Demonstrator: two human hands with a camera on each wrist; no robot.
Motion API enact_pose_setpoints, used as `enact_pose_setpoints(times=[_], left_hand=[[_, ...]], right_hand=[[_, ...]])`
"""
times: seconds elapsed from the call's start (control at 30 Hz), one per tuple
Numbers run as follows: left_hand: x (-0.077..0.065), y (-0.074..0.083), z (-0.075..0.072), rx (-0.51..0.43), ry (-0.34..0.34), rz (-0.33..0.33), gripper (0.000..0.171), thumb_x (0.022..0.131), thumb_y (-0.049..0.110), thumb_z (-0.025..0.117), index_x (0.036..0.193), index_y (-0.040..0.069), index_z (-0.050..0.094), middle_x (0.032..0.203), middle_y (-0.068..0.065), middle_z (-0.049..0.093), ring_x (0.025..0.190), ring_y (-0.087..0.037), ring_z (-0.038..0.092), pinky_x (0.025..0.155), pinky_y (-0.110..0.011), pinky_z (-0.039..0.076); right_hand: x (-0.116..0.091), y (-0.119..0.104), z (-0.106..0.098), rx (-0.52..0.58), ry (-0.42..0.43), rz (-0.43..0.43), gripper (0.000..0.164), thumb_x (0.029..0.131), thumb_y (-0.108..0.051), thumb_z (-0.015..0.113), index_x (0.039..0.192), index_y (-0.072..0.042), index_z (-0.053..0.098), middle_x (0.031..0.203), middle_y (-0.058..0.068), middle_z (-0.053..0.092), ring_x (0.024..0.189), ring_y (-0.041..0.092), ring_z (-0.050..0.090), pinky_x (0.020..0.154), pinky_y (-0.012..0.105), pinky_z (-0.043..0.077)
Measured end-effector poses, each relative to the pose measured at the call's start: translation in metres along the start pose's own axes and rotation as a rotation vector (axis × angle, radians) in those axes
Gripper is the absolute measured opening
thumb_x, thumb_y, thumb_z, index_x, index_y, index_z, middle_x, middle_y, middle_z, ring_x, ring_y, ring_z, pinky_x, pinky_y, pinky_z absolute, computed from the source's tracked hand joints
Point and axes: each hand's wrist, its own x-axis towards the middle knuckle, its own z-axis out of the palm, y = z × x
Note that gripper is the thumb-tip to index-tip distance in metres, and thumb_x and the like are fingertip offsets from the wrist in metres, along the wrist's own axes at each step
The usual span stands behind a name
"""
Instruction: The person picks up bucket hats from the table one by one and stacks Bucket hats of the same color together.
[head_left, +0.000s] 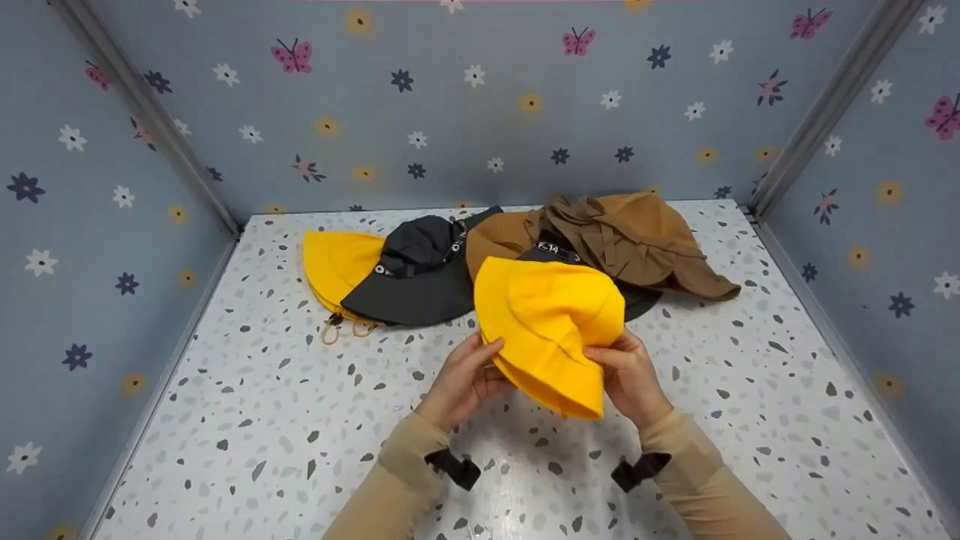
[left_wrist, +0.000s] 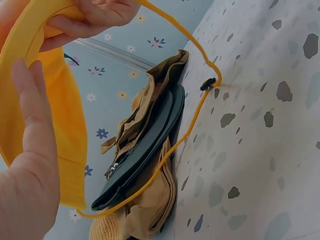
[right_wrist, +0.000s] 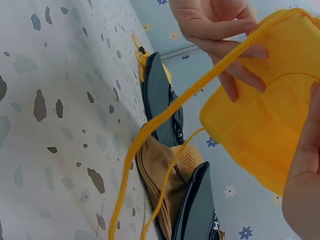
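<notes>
A yellow bucket hat (head_left: 551, 330) is held up between both hands in the head view, tilted, its brim toward the lower left and its crown at upper right. My left hand (head_left: 465, 379) pinches the brim's left side, thumb on top and fingers beneath. On the other side my right hand (head_left: 630, 375) grips the hat with the thumb over the fabric and the fingers behind. A yellow chin cord (left_wrist: 175, 145) with a dark toggle (left_wrist: 208, 84) hangs from the hat in the left wrist view; the same cord (right_wrist: 165, 110) crosses the right wrist view.
Behind lies an overlapping row of hats on the speckled table (head_left: 262, 420): another yellow hat (head_left: 337, 262), a black hat (head_left: 420, 292), a tan knitted one (head_left: 495, 236) and a brown hat (head_left: 637, 240). Flower-patterned walls (head_left: 480, 112) enclose the back and sides.
</notes>
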Motion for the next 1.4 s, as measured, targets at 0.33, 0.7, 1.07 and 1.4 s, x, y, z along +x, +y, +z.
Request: enact_pose_setpoints(times=[0.33, 0.7, 1.07, 1.4], left_hand=[[0.001, -0.002, -0.002, -0.001, 0.066, 0.051, 0.056, 0.097, 0.008, 0.059, 0.144, 0.012, 0.028, 0.108, -0.010, 0.072, 0.085, -0.020, 0.074, 0.073, -0.034, 0.061], [-0.003, -0.006, -0.001, -0.086, 0.107, 0.144, 0.067, 0.096, -0.004, 0.054, 0.146, 0.022, 0.017, 0.117, -0.015, 0.064, 0.086, -0.024, 0.074, 0.072, -0.036, 0.062], [-0.005, -0.011, 0.003, -0.189, 0.149, 0.242, 0.058, 0.096, -0.008, 0.050, 0.141, 0.018, 0.024, 0.121, -0.013, 0.055, 0.098, -0.024, 0.072, 0.080, -0.037, 0.061], [-0.007, -0.028, 0.010, -0.158, 0.175, 0.238, 0.047, 0.091, -0.010, 0.057, 0.130, 0.005, 0.034, 0.110, -0.012, 0.059, 0.092, -0.024, 0.071, 0.079, -0.034, 0.061]], right_hand=[[0.004, 0.006, -0.006, -0.001, 0.001, 0.014, 0.035, 0.089, 0.010, 0.053, 0.115, -0.010, 0.066, 0.109, 0.008, 0.064, 0.098, 0.022, 0.064, 0.086, 0.033, 0.056], [0.008, 0.004, -0.009, 0.025, 0.055, 0.115, 0.052, 0.099, -0.009, 0.055, 0.148, -0.015, 0.040, 0.127, 0.006, 0.062, 0.107, 0.020, 0.065, 0.092, 0.035, 0.056], [0.004, 0.015, -0.005, 0.271, 0.109, 0.138, 0.053, 0.107, -0.031, 0.041, 0.156, -0.019, 0.025, 0.146, 0.004, 0.039, 0.112, 0.011, 0.061, 0.096, 0.025, 0.053], [-0.014, 0.037, 0.013, 0.522, 0.057, 0.161, 0.045, 0.105, -0.036, 0.047, 0.143, -0.013, 0.041, 0.130, 0.001, 0.060, 0.113, 0.012, 0.059, 0.097, 0.028, 0.052]])
